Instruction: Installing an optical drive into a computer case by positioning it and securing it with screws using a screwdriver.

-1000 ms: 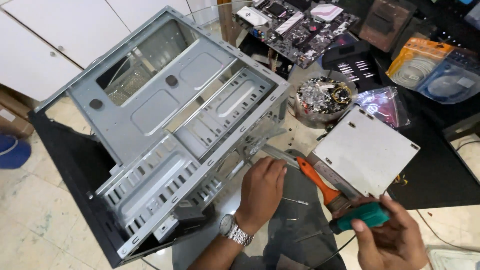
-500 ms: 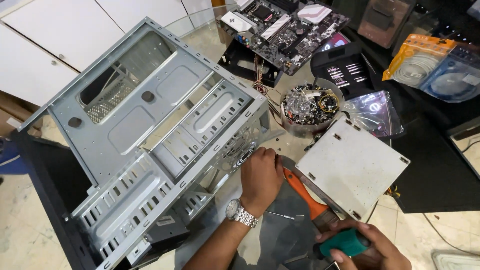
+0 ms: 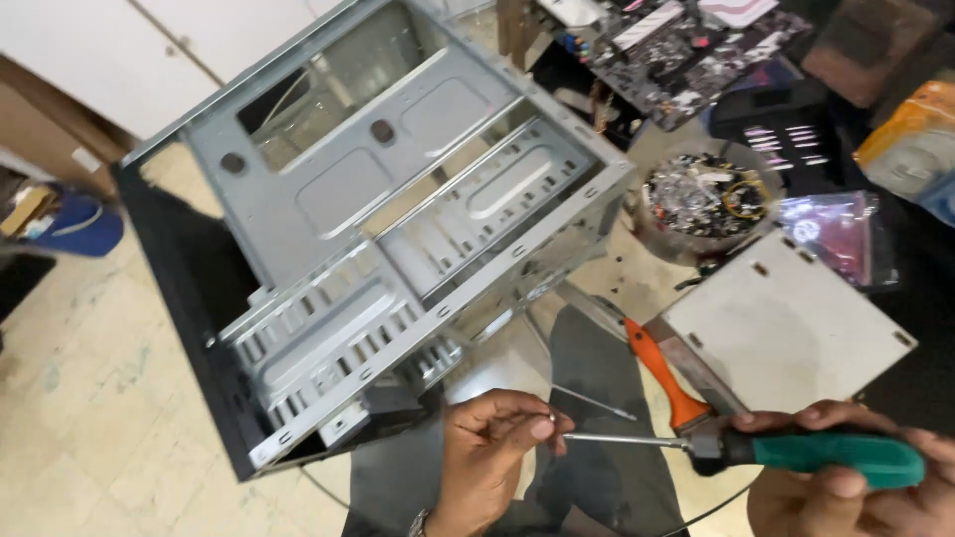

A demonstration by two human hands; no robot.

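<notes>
**Meeting at the screwdriver tip**

Lying level across the lower right of the frame, the green-handled screwdriver (image 3: 756,449) points left, its tip at the left hand (image 3: 492,452). The right hand (image 3: 856,487) is wrapped tight round the handle. The left hand's fingertips (image 3: 542,428) are pinched together at the tip; whatever they hold is too small to tell. An open grey computer case (image 3: 398,229) fills the upper left, on a glass worktop (image 3: 617,288) over a tiled floor (image 3: 90,418).

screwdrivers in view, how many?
2. Green-handled screwdriver in the right hand; orange-handled screwdriver lying on the table beside the white plate. Others may be hidden.
</notes>
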